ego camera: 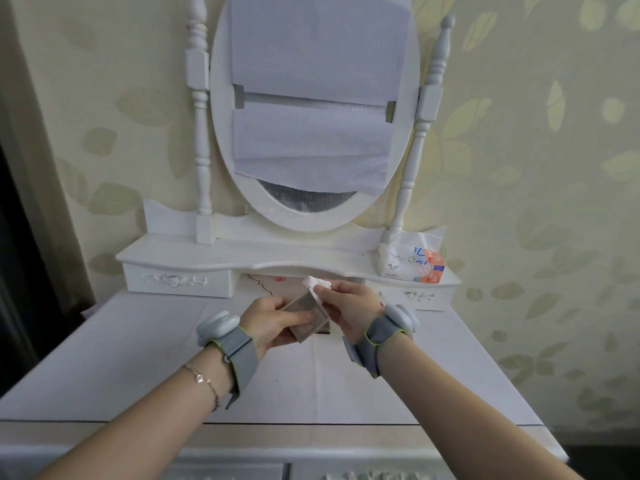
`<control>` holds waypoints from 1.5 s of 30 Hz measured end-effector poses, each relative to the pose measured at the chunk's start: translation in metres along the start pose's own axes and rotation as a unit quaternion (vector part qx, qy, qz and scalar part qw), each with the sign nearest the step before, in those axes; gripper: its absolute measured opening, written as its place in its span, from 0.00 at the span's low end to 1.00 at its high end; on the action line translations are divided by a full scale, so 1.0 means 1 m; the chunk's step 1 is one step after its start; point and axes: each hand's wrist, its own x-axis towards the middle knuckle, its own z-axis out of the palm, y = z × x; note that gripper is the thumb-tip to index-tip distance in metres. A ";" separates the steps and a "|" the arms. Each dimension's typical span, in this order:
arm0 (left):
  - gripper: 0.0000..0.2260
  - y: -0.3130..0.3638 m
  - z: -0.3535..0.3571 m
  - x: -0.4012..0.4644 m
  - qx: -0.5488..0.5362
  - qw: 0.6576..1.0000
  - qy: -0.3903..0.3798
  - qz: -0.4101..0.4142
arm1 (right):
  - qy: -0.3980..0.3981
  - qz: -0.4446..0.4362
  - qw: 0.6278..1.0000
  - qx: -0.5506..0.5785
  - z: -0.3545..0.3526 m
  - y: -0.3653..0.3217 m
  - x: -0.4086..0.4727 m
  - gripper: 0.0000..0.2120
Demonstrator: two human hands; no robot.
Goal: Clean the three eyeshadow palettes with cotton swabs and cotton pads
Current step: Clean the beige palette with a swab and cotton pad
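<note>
Hands: our left hand [273, 323] grips one eyeshadow palette [306, 315] above the desk [138, 358] | right hand [346, 310] pinches cotton pad [317, 284] on its edge | progress: wiping under way, other palettes unseen

The left hand [273, 323] grips a small grey eyeshadow palette [306, 315], held tilted above the bench [138, 358], fingers curled round its near edge. Just beside it, the right hand [349, 306] pinches a white cotton pad [317, 284] against the palette's far edge. Both wrists wear grey straps. Beyond the right hand, on a raised shelf [242, 256], lies a tissue pack [412, 263]. Beyond both hands stands an oval mirror [313, 109] covered with paper sheets.
</note>
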 end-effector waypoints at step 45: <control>0.13 0.010 0.001 0.006 0.053 0.981 0.140 0.124 | 0.005 0.245 0.960 0.135 0.011 0.022 -0.024 0.07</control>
